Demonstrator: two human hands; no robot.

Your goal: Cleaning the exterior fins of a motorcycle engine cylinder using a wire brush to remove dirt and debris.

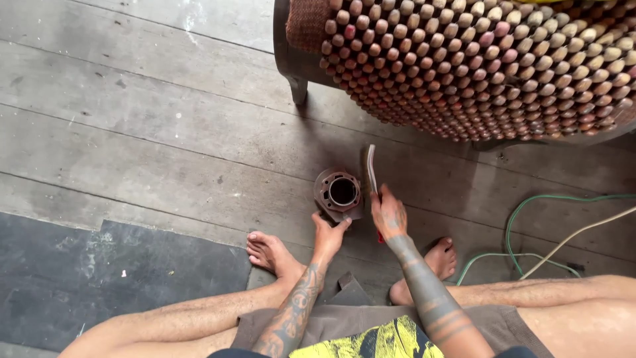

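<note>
View: the head camera looked straight down at a seated person's bare legs and a grey plank floor.
Cylinder: a rusty brown metal engine cylinder [338, 193] with a round dark bore stood on the floor at the centre of the frame, open end facing up.
Left hand: the left hand [329, 232] sat just below the cylinder, fingers closed on its lower edge and steadying it.
Right hand: the right hand [389, 215], just right of the cylinder, was clamped on a red-handled tool [372, 174] whose flat pale blade rose up beside the cylinder's right rim; whether blade and rim touched could not be told.
Feet: bare feet [271, 252] lay on either side, below the hands.
Surroundings: a seat with a wooden bead cover [477, 66] filled the upper right; a green hose [530, 219] and a pale cord curled at the right edge; a dark mat [99, 278] covered the lower left.
</note>
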